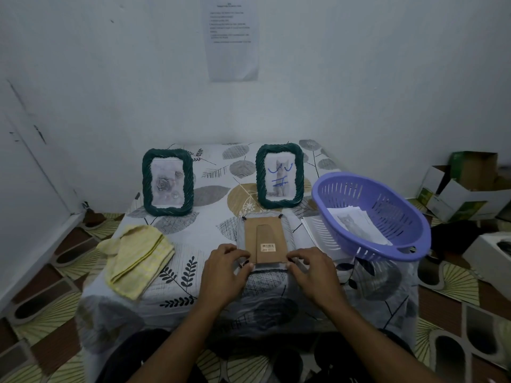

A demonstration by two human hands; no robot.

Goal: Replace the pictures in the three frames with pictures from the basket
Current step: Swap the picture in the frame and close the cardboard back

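Observation:
A third frame [265,239] lies face down in the middle of the table, its brown cardboard back and barcode label showing. My left hand [225,268] pinches its near left corner and my right hand [311,268] its near right corner. Two dark green twisted frames stand upright behind it: the left frame [167,182] holds a pale rose picture, the right frame [279,176] a cat picture with blue pen marks. A purple slotted basket [370,217] at the right, tilted, holds printed pictures [356,225], a cat on top.
A folded yellow cloth [137,259] lies on the table's left part. Loose white sheets [313,230] sit under the basket's left side. The leaf-patterned tablecloth [210,189] covers a small table against the wall. Cardboard boxes [464,189] are stacked on the floor at right.

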